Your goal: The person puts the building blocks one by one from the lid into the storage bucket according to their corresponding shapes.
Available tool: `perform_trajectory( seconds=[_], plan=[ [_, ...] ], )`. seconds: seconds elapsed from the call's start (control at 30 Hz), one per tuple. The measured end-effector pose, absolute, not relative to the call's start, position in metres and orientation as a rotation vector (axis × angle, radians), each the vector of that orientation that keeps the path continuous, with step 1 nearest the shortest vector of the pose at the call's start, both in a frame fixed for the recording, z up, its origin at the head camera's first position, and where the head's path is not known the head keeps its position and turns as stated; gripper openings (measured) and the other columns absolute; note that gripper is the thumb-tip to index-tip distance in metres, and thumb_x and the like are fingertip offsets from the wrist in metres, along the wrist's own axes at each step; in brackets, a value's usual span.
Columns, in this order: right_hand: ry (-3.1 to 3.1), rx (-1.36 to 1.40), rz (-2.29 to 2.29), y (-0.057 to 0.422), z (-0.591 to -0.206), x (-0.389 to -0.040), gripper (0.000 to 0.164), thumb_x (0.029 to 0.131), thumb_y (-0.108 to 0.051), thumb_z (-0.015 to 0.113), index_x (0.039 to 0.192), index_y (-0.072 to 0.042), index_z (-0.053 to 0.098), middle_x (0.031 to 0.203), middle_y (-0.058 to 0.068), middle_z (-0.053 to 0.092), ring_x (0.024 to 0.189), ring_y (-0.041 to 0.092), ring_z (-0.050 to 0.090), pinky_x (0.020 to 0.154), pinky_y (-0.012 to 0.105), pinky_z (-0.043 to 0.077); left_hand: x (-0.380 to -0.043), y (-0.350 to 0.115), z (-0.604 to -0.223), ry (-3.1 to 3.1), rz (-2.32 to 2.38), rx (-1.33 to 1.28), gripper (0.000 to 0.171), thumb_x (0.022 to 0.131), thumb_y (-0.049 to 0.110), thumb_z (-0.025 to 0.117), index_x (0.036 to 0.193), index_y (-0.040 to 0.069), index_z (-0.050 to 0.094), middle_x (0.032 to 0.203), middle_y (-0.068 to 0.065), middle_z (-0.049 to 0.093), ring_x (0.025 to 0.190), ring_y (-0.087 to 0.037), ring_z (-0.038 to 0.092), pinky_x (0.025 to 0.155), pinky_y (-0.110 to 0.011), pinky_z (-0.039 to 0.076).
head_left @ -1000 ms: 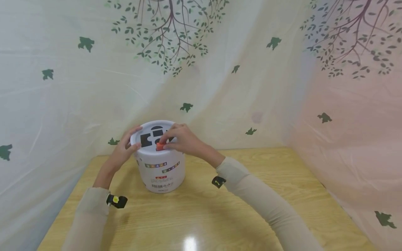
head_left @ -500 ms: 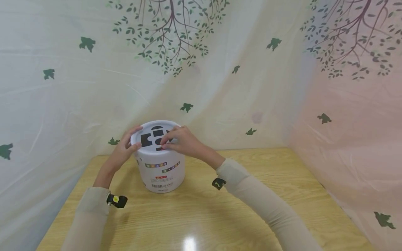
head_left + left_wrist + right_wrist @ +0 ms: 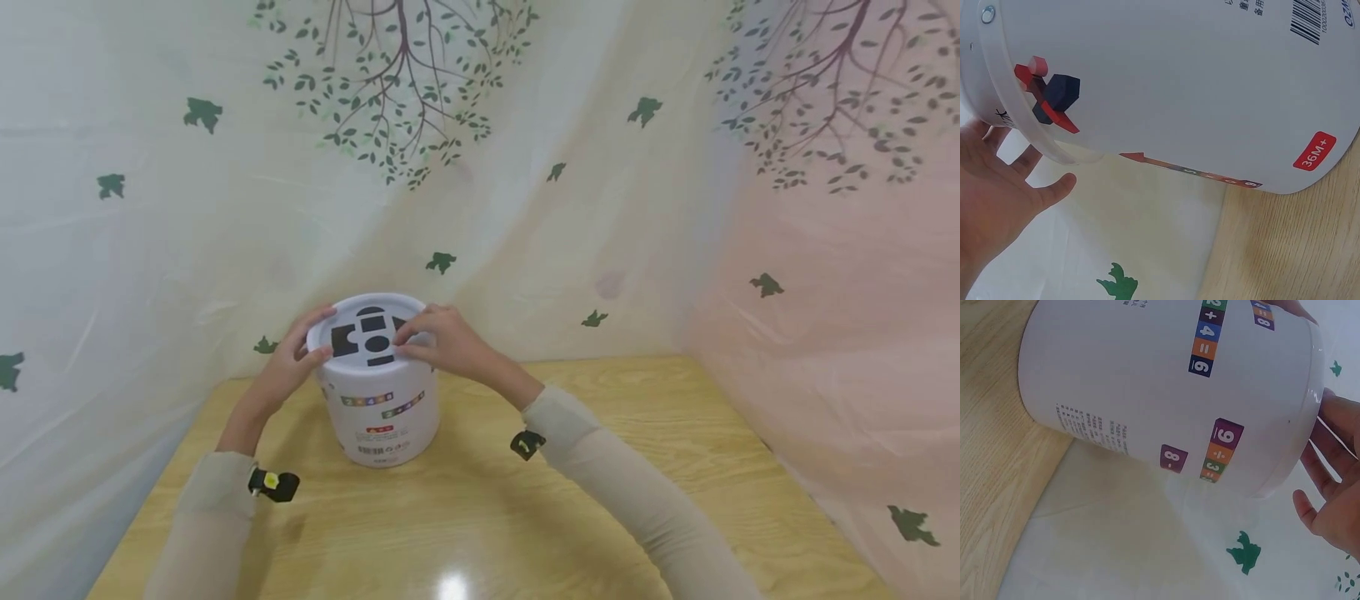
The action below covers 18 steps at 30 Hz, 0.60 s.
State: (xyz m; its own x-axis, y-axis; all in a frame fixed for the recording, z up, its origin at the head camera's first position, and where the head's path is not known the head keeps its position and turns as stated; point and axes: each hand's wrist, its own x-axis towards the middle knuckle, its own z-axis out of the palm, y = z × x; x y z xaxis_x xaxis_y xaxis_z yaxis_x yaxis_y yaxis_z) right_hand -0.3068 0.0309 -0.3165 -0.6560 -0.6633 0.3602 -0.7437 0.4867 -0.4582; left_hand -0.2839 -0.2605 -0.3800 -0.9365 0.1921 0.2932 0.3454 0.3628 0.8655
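A white bucket (image 3: 382,425) stands upright on the table, printed with sums and a barcode. Its lid (image 3: 352,358) has several dark shape cut-outs, among them a round one, rectangles and a half circle. My left hand (image 3: 288,367) rests on the lid's left rim, thumb and fingers spread apart; the left wrist view shows the palm clear of the bucket. At the lid's right side is my right hand (image 3: 453,346), thumb and forefinger close together beside the round cut-out. Nothing shows between them. Its other fingers reach behind the rim in the right wrist view.
The wooden table (image 3: 585,467) runs back to a pale curtain (image 3: 525,250) printed with trees and green birds. The curtain hangs close behind the bucket. A black wrist camera (image 3: 273,483) sits at the left cuff, another wrist camera (image 3: 527,444) at the right.
The orange-red block between my right thumb and fingers has gone from sight at the front cut-out. My right hand has drawn slightly right; the left stays at the rim.
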Motion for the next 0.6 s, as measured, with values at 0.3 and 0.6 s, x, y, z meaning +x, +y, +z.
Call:
perform_trajectory(
  seconds=[0.3, 0.6],
  plan=[
    [-2.501, 1.245, 0.953, 0.040, -0.321, -0.312, 0.018, 0.091, -0.020, 0.077, 0.106, -0.010, 0.079, 0.104, 0.005, 0.076, 0.100, 0.019, 0.059, 0.091, 0.036, 0.052, -0.284, -0.264, -0.379, -2.485, -1.648, -0.490, 0.070, 0.102, 0.020, 0.055, 0.164, 0.018, 0.021, 0.172, -0.015, 0.010, 0.150, -0.057, 0.019, 0.113, -0.080, 0.024],
    [-2.447, 1.251, 1.006, 0.052, -0.316, -0.314, 0.020, 0.092, -0.017, 0.075, 0.107, -0.005, 0.078, 0.107, 0.010, 0.077, 0.106, 0.030, 0.065, 0.095, 0.035, 0.053, -0.284, -0.265, -0.377, -2.504, -1.653, -0.449, 0.069, 0.105, 0.023, 0.051, 0.165, 0.020, 0.017, 0.172, -0.015, 0.008, 0.149, -0.057, 0.021, 0.113, -0.079, 0.025]
  ],
)
